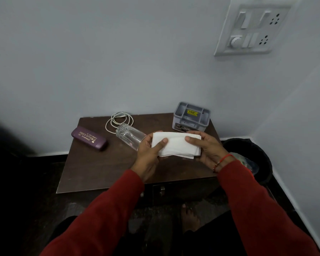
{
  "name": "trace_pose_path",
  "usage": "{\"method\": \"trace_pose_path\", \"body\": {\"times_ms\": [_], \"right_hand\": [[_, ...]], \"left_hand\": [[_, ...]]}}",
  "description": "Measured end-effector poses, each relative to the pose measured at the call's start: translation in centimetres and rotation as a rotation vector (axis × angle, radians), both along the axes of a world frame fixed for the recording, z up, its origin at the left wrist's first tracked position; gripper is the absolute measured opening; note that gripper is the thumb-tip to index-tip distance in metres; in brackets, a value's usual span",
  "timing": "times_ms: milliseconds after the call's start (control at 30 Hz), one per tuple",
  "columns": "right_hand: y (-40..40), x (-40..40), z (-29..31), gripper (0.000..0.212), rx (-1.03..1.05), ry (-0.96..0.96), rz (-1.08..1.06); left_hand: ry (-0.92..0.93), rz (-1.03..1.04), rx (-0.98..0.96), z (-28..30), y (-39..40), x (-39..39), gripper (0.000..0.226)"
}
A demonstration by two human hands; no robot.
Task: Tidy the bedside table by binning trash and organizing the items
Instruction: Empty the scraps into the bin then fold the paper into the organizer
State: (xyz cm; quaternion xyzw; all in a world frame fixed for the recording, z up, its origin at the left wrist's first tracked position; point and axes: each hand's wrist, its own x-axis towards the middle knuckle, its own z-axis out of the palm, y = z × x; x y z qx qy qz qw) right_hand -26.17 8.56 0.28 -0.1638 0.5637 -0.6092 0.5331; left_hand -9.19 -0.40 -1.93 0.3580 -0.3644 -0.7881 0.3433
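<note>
Your left hand (149,147) and right hand (204,145) each pinch one end of the folded cloth (175,145), thumbs on top, just above the table (92,169). It is soft, light and floppy, so hold the edges. The glass (129,134) lies on its side beside your left hand and could break; take it round the middle.

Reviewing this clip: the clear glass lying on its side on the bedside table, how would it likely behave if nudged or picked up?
The glass lies on its side on the table, so a nudge would probably roll it. It looks rigid and breakable, so a fall would likely crack it. Its smooth lower wall may be slippery; the cut pattern near the rim might give better grip.
</note>
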Motion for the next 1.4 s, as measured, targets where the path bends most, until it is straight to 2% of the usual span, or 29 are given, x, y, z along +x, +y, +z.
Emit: {"method": "trace_pose_path", "body": {"times_ms": [67, 200, 267, 400, 500, 600, 800, 933, 1100, 1233, 1400], "right_hand": [[0.1, 0.3, 0.1, 0.035, 0.026, -0.040, 0.043], [-0.3, 0.6, 0.2, 0.026, 0.001, 0.073, -0.027], [-0.5, 0.5, 0.2, 0.026, -0.006, 0.110, -0.084], [-0.6, 0.3, 0.2, 0.031, -0.088, -0.047, -0.194], [-0.5, 0.7, 0.2, 0.034, -0.115, -0.167, -0.160], [-0.6, 1.5, 0.1, 0.031, -0.109, -0.165, -0.136], [-0.8, 1.5, -0.4, 0.037, -0.019, -0.035, -0.184], [-0.5, 0.3, -0.4, 0.026, -0.036, 0.079, -0.234], [-1.6, -2.8, 2.0, 0.026, -0.111, 0.247, -0.396], [-4.2, -6.0, 4.7, 0.031, -0.144, 0.481, -0.444], [-7.3, -9.4, 6.8, 0.033, -0.057, 0.825, -0.383]], "left_hand": [[0.024, 0.021, 0.031, 0.0, -0.1, 0.0, 0.033], [-0.122, 0.000, -0.042, -0.3, -0.6, 0.5, 0.036], [-0.137, -0.024, -0.016, -0.3, -0.8, 0.8, 0.035], [-0.038, -0.026, 0.078, -0.5, -0.8, 0.7, 0.027], [0.073, 0.006, 0.156, -0.6, -0.5, 0.3, 0.025], [0.103, 0.000, 0.212, -0.9, 0.0, -0.1, 0.024], [0.024, -0.068, 0.193, -1.1, 0.4, -0.3, 0.038], [-0.066, -0.110, 0.166, -1.2, 0.2, 0.1, 0.030], [-0.118, -0.141, 0.120, -0.9, 0.0, 0.2, 0.017], [-0.119, -0.168, 0.110, -0.7, -0.1, 0.1, 0.020], [-0.136, -0.193, 0.096, -0.8, -0.4, 0.1, 0.019]]}}
